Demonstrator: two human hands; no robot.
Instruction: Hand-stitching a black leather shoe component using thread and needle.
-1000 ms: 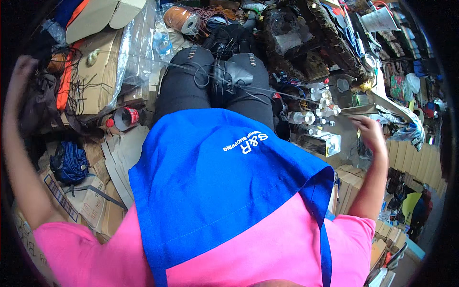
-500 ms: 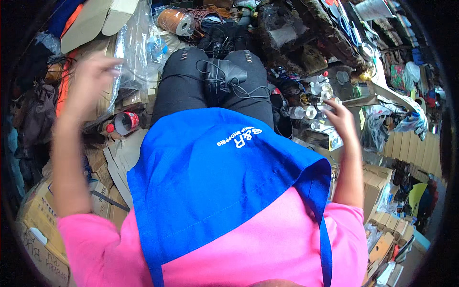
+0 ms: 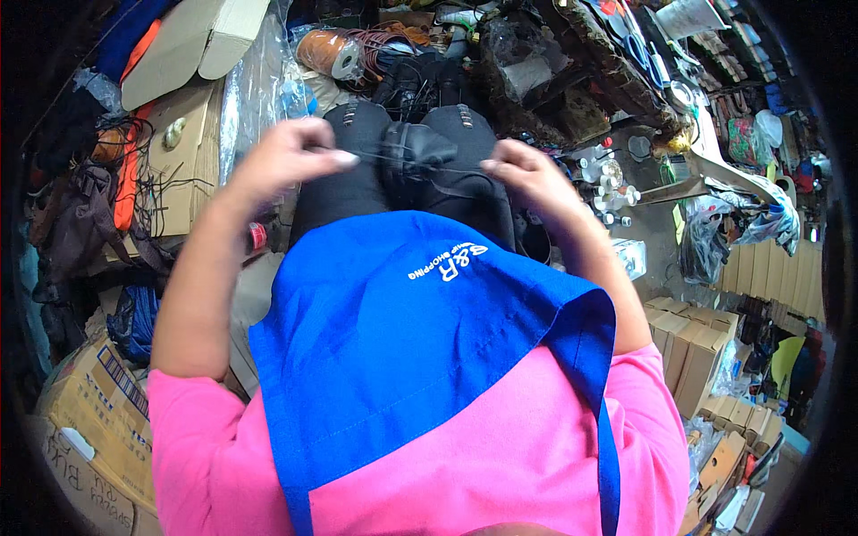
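Observation:
Between my thighs sits a black, leather-like piece, perhaps a shoe; its full shape is hard to make out. My left hand is closed in a pinch to the left of it, over my left thigh. A thin dark thread runs from those fingertips toward the black piece. On the other side, my right hand pinches a strand that reaches back to the same piece. Both strands look stretched out sideways. A blue apron covers my lap and chest.
Clear bottles stand at the right. An orange spool and a cardboard flap lie ahead. Cardboard boxes are at lower left, with more cartons at lower right. A cluttered dark bench is at far right.
Both hands have come inward from wide apart to either side of the black piece. The loose loops of thread on my thighs are now drawn out. My knees have shifted slightly.

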